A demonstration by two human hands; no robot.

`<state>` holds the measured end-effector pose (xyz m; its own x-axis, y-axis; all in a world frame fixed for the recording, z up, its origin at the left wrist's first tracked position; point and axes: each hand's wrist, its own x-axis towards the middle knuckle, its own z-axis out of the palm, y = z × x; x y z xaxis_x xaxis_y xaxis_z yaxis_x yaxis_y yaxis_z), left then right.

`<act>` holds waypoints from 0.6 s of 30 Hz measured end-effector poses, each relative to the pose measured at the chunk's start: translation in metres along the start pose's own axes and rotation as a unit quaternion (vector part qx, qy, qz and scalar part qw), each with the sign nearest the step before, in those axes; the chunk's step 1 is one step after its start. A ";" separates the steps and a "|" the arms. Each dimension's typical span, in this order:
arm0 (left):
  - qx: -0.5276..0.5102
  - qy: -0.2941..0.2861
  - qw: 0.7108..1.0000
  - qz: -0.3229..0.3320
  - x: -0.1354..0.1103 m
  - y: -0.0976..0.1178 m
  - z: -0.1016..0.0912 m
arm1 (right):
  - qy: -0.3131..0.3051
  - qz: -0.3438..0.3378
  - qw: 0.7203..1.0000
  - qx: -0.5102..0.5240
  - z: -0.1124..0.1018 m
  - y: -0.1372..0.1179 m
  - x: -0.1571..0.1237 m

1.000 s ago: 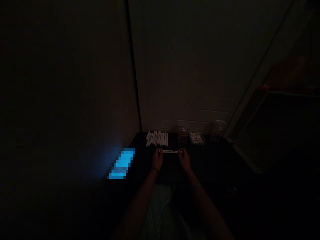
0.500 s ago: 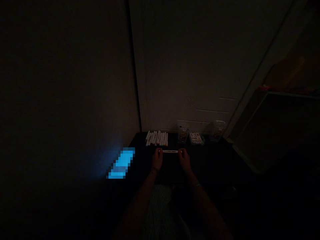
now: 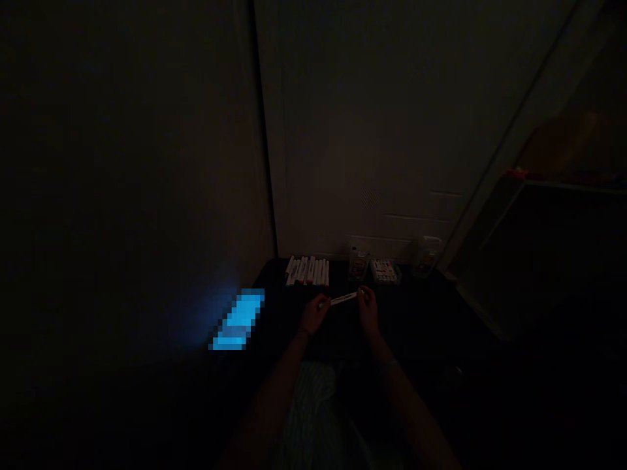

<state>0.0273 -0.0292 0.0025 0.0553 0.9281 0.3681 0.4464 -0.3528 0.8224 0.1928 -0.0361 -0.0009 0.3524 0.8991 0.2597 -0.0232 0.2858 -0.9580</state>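
The scene is very dark. A white marker (image 3: 343,299) is held between both my hands above a dark surface (image 3: 416,313). My left hand (image 3: 314,314) pinches its left end and my right hand (image 3: 368,309) pinches its right end. The marker tilts, with the right end higher. Behind it, a row of several white markers (image 3: 307,271) lies side by side near the wall.
A glowing blue screen (image 3: 238,319) lies to the left. Small clear containers (image 3: 358,264) and a flat pack of markers (image 3: 385,271) stand by the wall, another clear container (image 3: 427,256) further right. A dark cabinet (image 3: 548,254) rises at the right.
The marker was level between my hands; now it tilts, right end up. My left hand has dropped a little and shifted right, my right hand has risen slightly.
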 end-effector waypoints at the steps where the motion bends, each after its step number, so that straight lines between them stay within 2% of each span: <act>1: 0.019 -0.015 1.000 -0.003 0.000 0.000 0.001 | -0.011 0.003 1.000 0.010 0.000 -0.001 0.000; 4: 0.089 -0.064 0.994 -0.009 -0.002 0.002 0.005 | -0.081 0.005 0.997 0.005 0.004 -0.001 -0.002; 6: 0.130 -0.092 0.987 -0.011 -0.004 0.005 0.006 | -0.138 -0.004 0.990 -0.040 0.007 -0.001 -0.004; 8: 0.149 -0.106 0.983 -0.009 -0.006 0.008 0.007 | -0.167 -0.032 0.981 -0.096 0.010 -0.001 -0.007; 12: 0.110 -0.096 0.989 0.013 -0.007 0.012 0.006 | -0.146 -0.081 0.978 -0.124 0.011 -0.002 -0.008; 15: 0.064 -0.066 0.996 0.023 -0.005 0.012 0.004 | -0.121 -0.031 0.990 -0.072 0.008 -0.003 -0.008; 18: -0.010 -0.025 1.000 0.013 -0.002 0.011 0.002 | -0.146 0.001 0.987 -0.067 0.007 -0.005 -0.010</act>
<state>0.0341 -0.0348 0.0095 0.1115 0.9236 0.3667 0.4265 -0.3777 0.8218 0.1825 -0.0441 0.0024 0.0677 0.9623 0.2633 0.1074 0.2553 -0.9609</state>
